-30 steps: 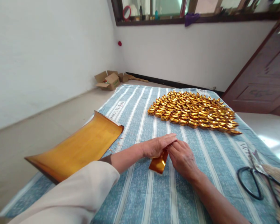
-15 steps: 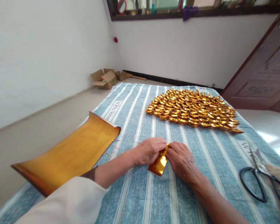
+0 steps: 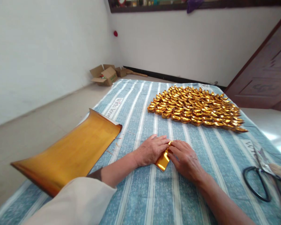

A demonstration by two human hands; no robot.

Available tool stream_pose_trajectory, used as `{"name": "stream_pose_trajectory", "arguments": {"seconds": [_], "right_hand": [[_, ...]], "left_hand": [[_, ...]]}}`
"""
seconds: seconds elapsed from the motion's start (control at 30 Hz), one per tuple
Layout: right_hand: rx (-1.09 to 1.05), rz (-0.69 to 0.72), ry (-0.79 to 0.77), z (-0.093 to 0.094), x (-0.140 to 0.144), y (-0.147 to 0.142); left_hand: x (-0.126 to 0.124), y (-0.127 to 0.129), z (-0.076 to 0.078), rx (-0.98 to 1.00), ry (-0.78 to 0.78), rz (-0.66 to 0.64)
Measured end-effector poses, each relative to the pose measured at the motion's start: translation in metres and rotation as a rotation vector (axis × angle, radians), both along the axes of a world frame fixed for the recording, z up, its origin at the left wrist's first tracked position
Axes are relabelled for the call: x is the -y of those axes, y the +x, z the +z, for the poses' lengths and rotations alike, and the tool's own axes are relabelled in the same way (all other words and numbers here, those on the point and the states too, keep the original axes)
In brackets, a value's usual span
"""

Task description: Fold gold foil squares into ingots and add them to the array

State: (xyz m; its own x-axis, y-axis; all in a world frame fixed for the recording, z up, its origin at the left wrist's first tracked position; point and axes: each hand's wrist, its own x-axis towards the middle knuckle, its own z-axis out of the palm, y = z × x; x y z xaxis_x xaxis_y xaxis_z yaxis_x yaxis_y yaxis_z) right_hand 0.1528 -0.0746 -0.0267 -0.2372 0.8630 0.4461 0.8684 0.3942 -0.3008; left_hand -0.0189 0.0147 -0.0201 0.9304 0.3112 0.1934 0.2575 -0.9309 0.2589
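Head view: left hand and right hand palms-down (wrists low on striped cloth), fingers of both pinching gold foil piece between them.

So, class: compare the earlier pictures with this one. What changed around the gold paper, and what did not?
Both hands, left hand and right hand, came down from a raised pinch and now press the gold paper piece flat on the striped cloth; less of it shows. Neither let go. The gold sheet, folded gold pile and scissors kept their places.
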Motion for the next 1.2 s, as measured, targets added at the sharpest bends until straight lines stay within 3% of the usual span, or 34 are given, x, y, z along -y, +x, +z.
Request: {"name": "stream_pose_trajectory", "arguments": {"seconds": [0.17,0.4,0.83,1.2], "right_hand": [[0.019,0.029,-0.074,0.004,0.000,0.007],[0.060,0.169,-0.151,0.016,0.004,0.014],[0.088,0.122,-0.187,0.014,0.008,0.006],[0.071,0.041,-0.106,0.003,0.006,0.000]], "left_hand": [[-0.001,-0.004,0.003,0.024,-0.014,-0.032],[0.001,-0.027,0.018,0.020,-0.183,-0.062],[0.005,-0.033,0.029,-0.023,-0.332,-0.047],[0.007,-0.031,0.022,0.029,-0.386,0.022]]}}
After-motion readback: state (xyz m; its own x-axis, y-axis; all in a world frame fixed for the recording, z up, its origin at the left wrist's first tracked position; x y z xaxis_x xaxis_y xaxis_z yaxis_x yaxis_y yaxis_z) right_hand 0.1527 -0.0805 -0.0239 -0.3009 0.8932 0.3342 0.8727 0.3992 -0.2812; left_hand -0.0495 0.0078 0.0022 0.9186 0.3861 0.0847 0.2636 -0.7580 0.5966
